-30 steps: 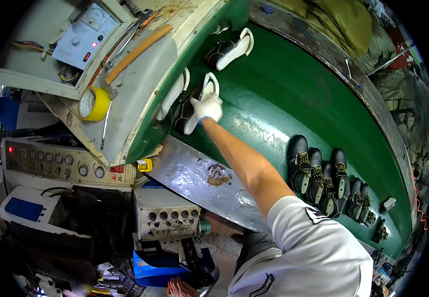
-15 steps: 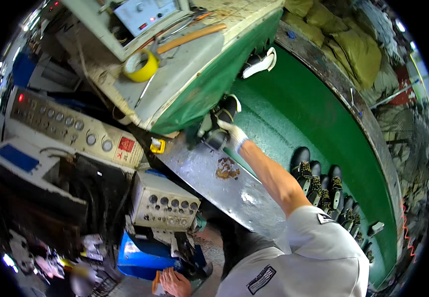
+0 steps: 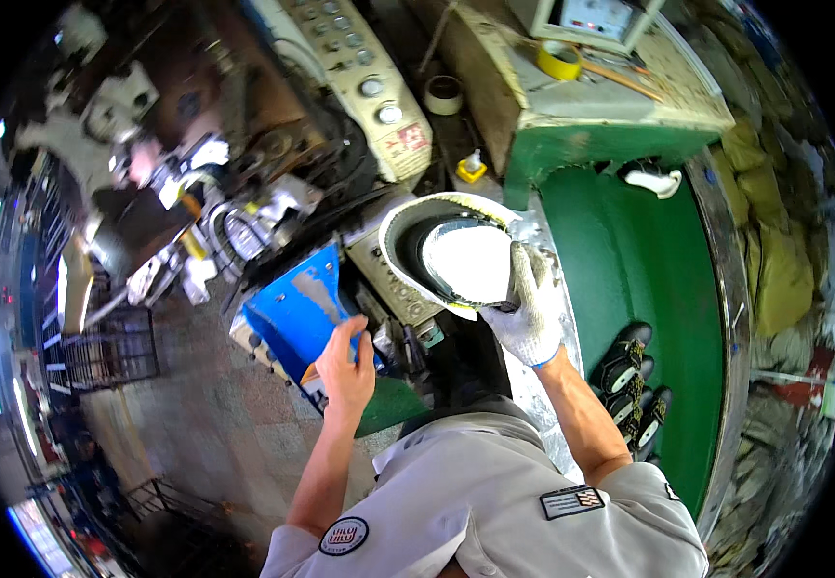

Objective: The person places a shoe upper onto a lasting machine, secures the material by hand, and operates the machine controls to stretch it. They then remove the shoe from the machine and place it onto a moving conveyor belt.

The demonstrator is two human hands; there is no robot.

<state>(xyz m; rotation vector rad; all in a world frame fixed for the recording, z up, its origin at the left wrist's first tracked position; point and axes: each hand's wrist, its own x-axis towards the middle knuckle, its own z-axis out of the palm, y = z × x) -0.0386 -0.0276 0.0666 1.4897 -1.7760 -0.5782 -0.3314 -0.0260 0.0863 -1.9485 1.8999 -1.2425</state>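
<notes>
My right hand, in a white work glove, grips a shoe upper with a cream rim and dark inside, holding it sole-side toward me in front of my chest. My bare left hand is lower left, fingers bent, touching the edge of a blue tray on the machine below. Several black shoes lie in a row on the green conveyor to my right. One white shoe last rests at the far end of the green surface.
A beige control panel with knobs stands ahead. A yellow tape roll and a grey tape roll lie on the bench. A small yellow bottle is near the panel. Olive sacks line the right edge.
My right hand has drawn back from the green conveyor toward my chest, carrying the shoe upper. My head turned left, so the machines and floor now fill the view. My left hand rose to the blue tray.
</notes>
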